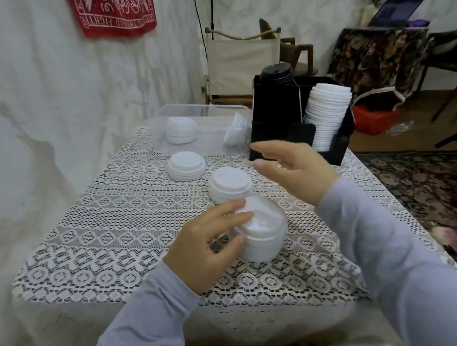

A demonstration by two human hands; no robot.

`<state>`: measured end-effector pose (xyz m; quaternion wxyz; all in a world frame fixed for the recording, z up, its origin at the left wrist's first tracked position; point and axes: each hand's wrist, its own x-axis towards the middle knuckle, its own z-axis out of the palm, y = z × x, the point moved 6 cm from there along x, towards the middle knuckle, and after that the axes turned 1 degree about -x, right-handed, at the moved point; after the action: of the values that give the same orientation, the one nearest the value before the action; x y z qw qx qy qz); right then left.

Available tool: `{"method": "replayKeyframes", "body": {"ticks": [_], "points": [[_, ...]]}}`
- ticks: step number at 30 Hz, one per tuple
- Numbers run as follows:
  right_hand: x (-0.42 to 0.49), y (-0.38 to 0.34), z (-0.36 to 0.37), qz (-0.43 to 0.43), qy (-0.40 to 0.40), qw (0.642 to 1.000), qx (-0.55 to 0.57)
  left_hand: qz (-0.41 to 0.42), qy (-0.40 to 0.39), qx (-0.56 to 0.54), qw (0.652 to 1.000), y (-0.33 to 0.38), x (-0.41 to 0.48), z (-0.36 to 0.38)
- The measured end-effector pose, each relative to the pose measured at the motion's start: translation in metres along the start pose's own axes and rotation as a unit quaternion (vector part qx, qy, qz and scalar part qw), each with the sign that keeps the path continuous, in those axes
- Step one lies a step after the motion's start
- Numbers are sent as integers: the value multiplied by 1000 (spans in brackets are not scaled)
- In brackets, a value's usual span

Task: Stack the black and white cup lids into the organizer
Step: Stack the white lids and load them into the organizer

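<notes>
A black organizer (273, 104) stands at the far right of the table. Its right slot holds a tall leaning stack of white lids (328, 115); black lids (276, 74) top its left slot. On the lace cloth lie three short stacks of white lids: one far (187, 165), one in the middle (229, 184), and a near one (263, 230) turned hollow side up. My left hand (209, 244) holds the near stack, fingers on its rim and thumb against its side. My right hand (293, 166) hovers with spread fingers above the table, in front of the organizer, holding nothing.
A clear plastic bin (205, 119) at the table's far end holds another white lid stack (180, 130) and a bagged bundle of lids (236, 133). A folding chair (241, 60) stands behind the table. The table's right edge drops to a patterned rug (418, 182).
</notes>
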<state>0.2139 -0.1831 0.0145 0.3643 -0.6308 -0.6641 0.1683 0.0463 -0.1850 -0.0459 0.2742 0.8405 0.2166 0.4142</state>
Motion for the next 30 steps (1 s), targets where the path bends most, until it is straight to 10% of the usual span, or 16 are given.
{"method": "replayKeyframes", "body": {"ticks": [10,18,30], "points": [[74,7,71,67,-216,907,-356,8,53,115,992,0,3,-8],[68,7,63,66,-193,944,-259,-217,-39,195,956,-23,4,-3],[58,6,60,52,-205,952,-222,-259,-135,265,919,-29,5,5]]}}
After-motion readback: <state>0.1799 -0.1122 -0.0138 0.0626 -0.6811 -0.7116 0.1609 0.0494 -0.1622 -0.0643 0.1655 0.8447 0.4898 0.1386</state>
